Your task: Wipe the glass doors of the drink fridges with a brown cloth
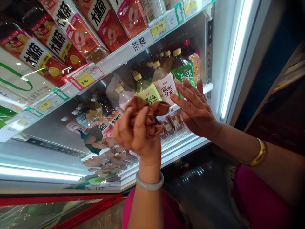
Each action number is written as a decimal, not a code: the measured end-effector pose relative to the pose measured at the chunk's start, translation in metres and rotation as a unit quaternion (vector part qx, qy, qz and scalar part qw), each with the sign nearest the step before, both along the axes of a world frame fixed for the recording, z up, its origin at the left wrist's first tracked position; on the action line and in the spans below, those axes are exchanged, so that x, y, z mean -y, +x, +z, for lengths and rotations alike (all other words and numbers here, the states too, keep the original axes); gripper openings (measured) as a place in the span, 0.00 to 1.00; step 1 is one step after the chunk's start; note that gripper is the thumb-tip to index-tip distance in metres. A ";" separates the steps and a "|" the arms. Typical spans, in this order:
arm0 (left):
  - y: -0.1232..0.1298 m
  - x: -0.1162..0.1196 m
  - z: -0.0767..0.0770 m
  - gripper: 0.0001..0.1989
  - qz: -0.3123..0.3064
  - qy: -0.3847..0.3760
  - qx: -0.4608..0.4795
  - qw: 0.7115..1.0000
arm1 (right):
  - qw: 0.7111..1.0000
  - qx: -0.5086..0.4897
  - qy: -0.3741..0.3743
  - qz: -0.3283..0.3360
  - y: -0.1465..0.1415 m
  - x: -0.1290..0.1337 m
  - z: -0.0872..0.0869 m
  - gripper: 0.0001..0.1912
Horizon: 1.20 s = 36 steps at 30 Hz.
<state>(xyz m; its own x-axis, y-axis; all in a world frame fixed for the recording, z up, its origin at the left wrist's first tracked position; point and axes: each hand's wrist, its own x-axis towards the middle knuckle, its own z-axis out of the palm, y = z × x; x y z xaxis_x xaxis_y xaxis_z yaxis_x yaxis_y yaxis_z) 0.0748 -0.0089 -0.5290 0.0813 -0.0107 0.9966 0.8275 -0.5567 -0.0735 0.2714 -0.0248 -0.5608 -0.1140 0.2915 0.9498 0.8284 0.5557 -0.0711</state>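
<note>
Left hand (133, 130) is gripping crumpled brown cloth (153, 119), holding it before bottles (147, 90) in cabinet. Right hand (196, 109) is spreading wide, hovering by pink-labelled bottle (164, 83); contact unclear. Shelf edge (121, 56) is running above both hands, open gap lying between them. Cloth's loose end is pointing toward right hand, long axis running roughly sideways.

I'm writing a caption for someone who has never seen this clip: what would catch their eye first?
Probably the brown cloth crumpled in the left hand, near the middle of the view. Beside it, the right hand spreads its fingers before the shelf's gold-capped bottles. A bright light strip glares down the cooler's right side.
</note>
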 end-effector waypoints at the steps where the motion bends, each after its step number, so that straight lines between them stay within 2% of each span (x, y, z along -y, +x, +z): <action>1: 0.000 -0.002 0.004 0.10 0.013 0.014 0.022 1.000 | 1.000 0.003 -0.004 -0.002 -0.001 0.002 0.001 0.34; 3: 0.008 -0.003 -0.004 0.09 0.026 0.020 0.026 0.999 | 1.000 0.019 -0.008 -0.012 -0.002 0.002 -0.001 0.34; 6: 0.031 0.000 -0.036 0.13 0.017 -0.038 -0.018 0.999 | 0.999 0.030 -0.009 -0.027 -0.001 -0.005 -0.010 0.36; 8: 0.041 0.003 -0.048 0.17 0.015 -0.065 -0.039 0.997 | 0.999 0.032 -0.011 -0.032 0.002 -0.010 -0.014 0.37; 10: 0.042 0.003 -0.043 0.17 0.012 -0.055 -0.052 0.997 | 0.998 0.032 -0.011 -0.046 0.007 -0.012 -0.012 0.37; 13: 0.034 0.000 -0.018 0.14 0.000 -0.026 -0.042 0.999 | 0.996 -0.004 0.002 -0.090 0.018 -0.012 -0.005 0.37; 15: 0.035 -0.002 -0.009 0.13 -0.014 -0.022 -0.010 1.000 | 0.994 -0.026 0.005 -0.107 0.023 -0.013 -0.002 0.37; 17: 0.043 0.000 -0.017 0.12 -0.032 -0.024 -0.001 0.999 | 0.993 -0.037 0.010 -0.111 0.027 -0.016 -0.003 0.38; 20: 0.063 0.007 -0.044 0.11 -0.048 -0.040 -0.050 0.997 | 0.993 -0.047 0.016 -0.112 0.029 -0.019 -0.008 0.38; 22: 0.070 0.008 -0.052 0.12 -0.054 -0.049 -0.082 0.994 | 0.993 -0.045 0.013 -0.105 0.032 -0.018 -0.010 0.37; 23: 0.070 0.007 -0.049 0.12 -0.061 -0.047 -0.087 0.993 | 0.994 -0.041 0.010 -0.100 0.033 -0.016 -0.010 0.37; 25: 0.064 0.004 -0.033 0.11 -0.068 -0.028 -0.062 0.995 | 0.995 -0.033 -0.003 -0.091 0.035 -0.011 -0.009 0.38; 27: 0.055 -0.002 -0.013 0.11 -0.053 -0.004 0.007 0.999 | 0.996 -0.025 -0.019 -0.081 0.035 -0.005 -0.007 0.40; 29: 0.051 -0.005 -0.001 0.12 -0.030 0.016 0.060 0.998 | 0.997 -0.025 -0.024 -0.072 0.034 -0.001 -0.005 0.42; 30: 0.052 -0.006 -0.001 0.12 -0.023 0.017 0.061 0.998 | 0.997 -0.025 -0.024 -0.065 0.032 0.001 -0.005 0.42; 32: 0.059 -0.004 -0.009 0.12 -0.023 0.008 0.034 0.999 | 0.999 -0.020 -0.020 -0.041 0.027 0.005 -0.006 0.41; 36: 0.081 0.002 -0.035 0.14 -0.035 -0.026 0.018 0.999 | 0.996 -0.029 -0.043 0.075 0.009 0.017 -0.008 0.36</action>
